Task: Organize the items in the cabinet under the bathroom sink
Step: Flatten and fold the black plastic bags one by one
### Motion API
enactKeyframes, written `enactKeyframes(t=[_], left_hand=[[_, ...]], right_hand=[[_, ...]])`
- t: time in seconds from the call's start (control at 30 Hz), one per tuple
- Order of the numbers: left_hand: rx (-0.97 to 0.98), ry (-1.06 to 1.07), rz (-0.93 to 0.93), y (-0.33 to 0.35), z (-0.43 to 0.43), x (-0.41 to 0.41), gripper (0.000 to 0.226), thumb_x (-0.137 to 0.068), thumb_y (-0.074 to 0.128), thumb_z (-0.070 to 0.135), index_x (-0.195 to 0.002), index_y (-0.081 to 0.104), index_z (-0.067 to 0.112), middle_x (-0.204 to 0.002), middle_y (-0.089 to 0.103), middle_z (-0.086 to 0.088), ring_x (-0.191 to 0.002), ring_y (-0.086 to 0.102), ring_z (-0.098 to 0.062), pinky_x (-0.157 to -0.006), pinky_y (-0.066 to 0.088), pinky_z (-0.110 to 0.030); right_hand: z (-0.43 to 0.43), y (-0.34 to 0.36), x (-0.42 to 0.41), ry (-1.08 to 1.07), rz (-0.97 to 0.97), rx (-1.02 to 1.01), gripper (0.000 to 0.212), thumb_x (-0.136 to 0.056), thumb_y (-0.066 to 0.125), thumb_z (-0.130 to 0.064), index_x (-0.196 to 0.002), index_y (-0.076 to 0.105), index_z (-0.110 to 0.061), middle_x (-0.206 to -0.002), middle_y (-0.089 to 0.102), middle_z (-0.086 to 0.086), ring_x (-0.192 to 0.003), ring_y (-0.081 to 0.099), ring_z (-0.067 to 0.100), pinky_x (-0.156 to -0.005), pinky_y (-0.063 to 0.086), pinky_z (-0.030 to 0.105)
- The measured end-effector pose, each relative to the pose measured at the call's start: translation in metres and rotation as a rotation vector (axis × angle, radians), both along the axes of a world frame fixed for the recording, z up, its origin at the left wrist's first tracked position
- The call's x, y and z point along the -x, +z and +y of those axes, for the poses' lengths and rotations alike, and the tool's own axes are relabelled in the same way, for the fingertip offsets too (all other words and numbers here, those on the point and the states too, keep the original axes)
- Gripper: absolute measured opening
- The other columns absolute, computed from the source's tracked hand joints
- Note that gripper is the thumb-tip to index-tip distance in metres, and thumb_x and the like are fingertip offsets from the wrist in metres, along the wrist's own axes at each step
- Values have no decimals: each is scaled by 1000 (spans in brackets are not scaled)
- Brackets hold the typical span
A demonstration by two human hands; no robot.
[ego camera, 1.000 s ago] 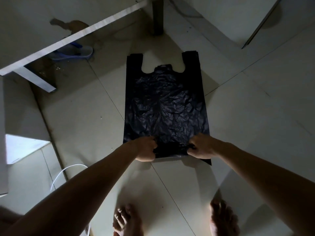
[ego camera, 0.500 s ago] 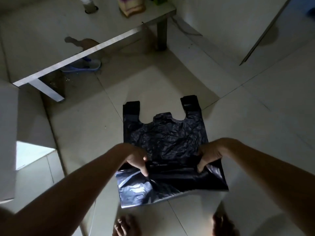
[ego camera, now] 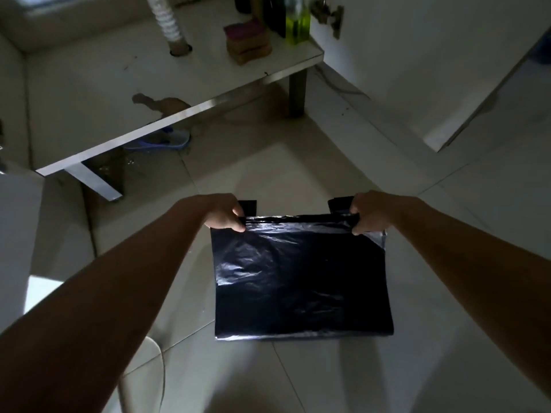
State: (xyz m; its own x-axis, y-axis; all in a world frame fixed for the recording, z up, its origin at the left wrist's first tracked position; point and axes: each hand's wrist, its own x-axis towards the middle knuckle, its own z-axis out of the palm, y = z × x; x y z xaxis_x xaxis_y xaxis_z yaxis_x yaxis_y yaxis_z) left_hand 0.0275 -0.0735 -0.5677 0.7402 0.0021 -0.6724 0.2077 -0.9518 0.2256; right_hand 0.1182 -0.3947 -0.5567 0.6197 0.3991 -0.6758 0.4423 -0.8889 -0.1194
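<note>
Pale glossy floor tiles (ego camera: 298,165) are filling a dim bathroom, seen from above by a person reaching forward with both bare arms. The left hand (ego camera: 225,214) is pinching the far left corner of a shiny black plastic carrier bag (ego camera: 301,278), thumb on top and fingers curled beneath. The right hand (ego camera: 369,214) is pinching the far right corner in the same way. The bag is lying flat on the tiles as a wide rectangle, doubled over. The hands are holding its top layer at the far edge, and two black bag handles (ego camera: 248,206) are poking out from under that edge just beside the hands.

Beyond the hands, the open cabinet under the sink is showing its white stained base board (ego camera: 89,99), which is standing on short metal legs (ego camera: 298,93). A white ribbed drain hose (ego camera: 167,22) is passing down through a hole in the board. To its right, a stack of sponges with a purple top (ego camera: 247,44) is sitting near the front edge, and a clear bottle of yellow-green liquid (ego camera: 296,23) is standing just beside it, with dark containers (ego camera: 268,13) behind them. A blue sandal (ego camera: 162,141) is lying on the floor under the board. A white cabinet door (ego camera: 477,84) is hanging open at the right. A thin white cable (ego camera: 161,368) is curving across the tiles near the left forearm.
</note>
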Motion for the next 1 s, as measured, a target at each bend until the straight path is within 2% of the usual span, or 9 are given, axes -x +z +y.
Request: enactKeyframes(t=[0.1,0.3,0.43,0.5,0.57,0.67,0.77,0.87,1.0], left_hand=[[-24,15,-33,-12,6,-18,21,-86,70,38,-102,74,24,-101,71,2,-93,64,-18,-84,54,-32],[-107,30,-102,-35,16,-46,19,-88,69,30,-104,74,22,-109,69,-2,-101,62,-23,-86,49,-29],[-223,114,-278,-52,15,-57,20,-89,63,25,-108,70,21,-116,66,-6,-104,61,-28,-86,51,-35],[-280,259,-451,-62,4,-53,30,-89,62,24,-118,62,23,-125,59,-7,-115,55,-31,-96,46,-44],[-301,354,-616,-74,-16,-36,45,-90,59,26,-134,49,23,-140,45,-10,-130,41,-31,-106,33,-50],[-201,340,-605,-95,-63,3,56,-95,48,38,-147,34,21,-154,29,-12,-142,25,-31,-113,23,-53],[-148,247,-465,-127,-105,45,65,-98,31,55,-154,17,27,-163,6,-8,-150,2,-31,-117,9,-61],[-187,289,-457,-159,-111,68,71,-96,20,65,-156,2,32,-164,-8,-10,-150,-9,-35,-116,5,-65],[-245,340,-506,-179,-104,80,75,-94,15,68,-156,-5,30,-164,-12,-11,-149,-14,-35,-116,0,-65]], right_hand=[[7,-9,-12,12,-133,0,47,-87,69,-27,-130,56,-12,-120,62,9,-104,62,27,-86,53,36],[21,-37,-36,-4,-275,14,41,-91,60,-30,-131,53,-23,-116,59,5,-108,58,26,-106,33,46],[30,-62,-38,-27,-475,-3,28,-92,55,-24,-120,61,-24,-101,62,2,-104,60,24,-118,6,61],[31,-81,-27,-30,-677,-69,38,-90,58,-27,-128,57,-22,-123,60,8,-118,53,30,-115,1,69],[33,-98,-4,-110,-782,-179,58,-91,58,-36,-145,43,-22,-149,42,12,-135,39,35,-113,4,70],[32,-119,40,-229,-676,-331,59,-99,44,-40,-154,27,-26,-161,27,9,-146,27,32,-115,13,66],[17,-148,76,-212,-550,-271,60,-102,30,-49,-157,16,-30,-164,17,6,-150,18,30,-117,17,62],[2,-175,87,-263,-467,-197,66,-100,15,-59,-159,5,-30,-166,6,7,-152,8,30,-119,14,61],[-3,-187,97,-294,-488,-246,70,-99,14,-63,-158,-3,-30,-167,-3,6,-153,-1,28,-119,5,59]])
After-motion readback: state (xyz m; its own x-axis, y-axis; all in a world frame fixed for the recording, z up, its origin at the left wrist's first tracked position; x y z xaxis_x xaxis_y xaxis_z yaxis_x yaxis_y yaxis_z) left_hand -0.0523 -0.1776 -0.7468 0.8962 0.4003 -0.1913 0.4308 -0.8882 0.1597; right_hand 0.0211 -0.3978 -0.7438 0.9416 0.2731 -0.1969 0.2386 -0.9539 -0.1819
